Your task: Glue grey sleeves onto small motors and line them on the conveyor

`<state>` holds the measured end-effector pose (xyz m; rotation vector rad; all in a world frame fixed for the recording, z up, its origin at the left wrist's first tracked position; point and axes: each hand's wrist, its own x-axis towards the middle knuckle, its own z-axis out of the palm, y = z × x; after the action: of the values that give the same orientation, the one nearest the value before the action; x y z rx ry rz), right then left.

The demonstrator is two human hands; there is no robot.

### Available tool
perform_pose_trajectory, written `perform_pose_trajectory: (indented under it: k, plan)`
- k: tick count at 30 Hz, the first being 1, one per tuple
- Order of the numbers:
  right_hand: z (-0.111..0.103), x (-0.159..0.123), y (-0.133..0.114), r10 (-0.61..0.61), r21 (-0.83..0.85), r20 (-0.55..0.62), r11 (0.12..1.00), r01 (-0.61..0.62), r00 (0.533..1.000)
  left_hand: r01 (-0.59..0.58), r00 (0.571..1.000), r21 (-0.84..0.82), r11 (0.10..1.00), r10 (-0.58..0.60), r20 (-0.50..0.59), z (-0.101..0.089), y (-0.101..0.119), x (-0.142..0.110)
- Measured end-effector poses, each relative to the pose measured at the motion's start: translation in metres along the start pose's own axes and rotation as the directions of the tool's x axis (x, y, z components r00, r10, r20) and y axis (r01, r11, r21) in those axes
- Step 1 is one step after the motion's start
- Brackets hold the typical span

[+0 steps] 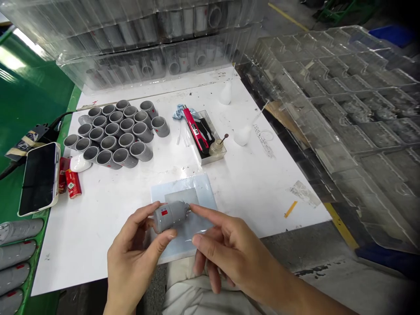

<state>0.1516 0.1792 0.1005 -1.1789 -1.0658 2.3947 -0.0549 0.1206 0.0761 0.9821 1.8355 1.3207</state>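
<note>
My left hand [134,258] is closed around a grey cylindrical part [172,215], its thumb below and fingers above. The part lies on its side in the grip and bears a small red label. At its right end, small metal-looking bits stick out. The index fingertip of my right hand [226,245] touches that end; the thumb is apart and the other fingers are loosely curled, with nothing in them. Beneath both hands is a light blue sheet [208,192] with a grey square on it.
Several grey cylinders [113,129] stand at the back left. A clear box [213,160] holds a red-handled tool [195,127] and a small bottle [216,147]. White squeeze bottles [242,136] sit to its right. A phone [39,179] lies left; stacked clear trays [328,96] are at right.
</note>
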Motion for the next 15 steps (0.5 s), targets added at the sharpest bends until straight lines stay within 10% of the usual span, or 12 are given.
perform_pose_trajectory:
  k: [5,10,15]
  plan:
    - [0.001,0.006,0.007,0.057,0.072,0.123,0.995,-0.066,0.991,-0.213,0.971,0.082,0.974,0.202,0.131,0.005,0.000,0.008]
    - [-0.018,0.002,-0.011,-0.214,-0.404,-0.147,0.904,0.139,0.966,-0.209,0.971,0.101,0.973,0.193,0.142,0.013,-0.002,0.008]
    - [-0.046,0.014,-0.062,-0.822,-0.812,-0.389,0.520,0.267,0.417,-0.362,0.892,0.052,0.931,0.330,0.309,0.016,-0.009,0.015]
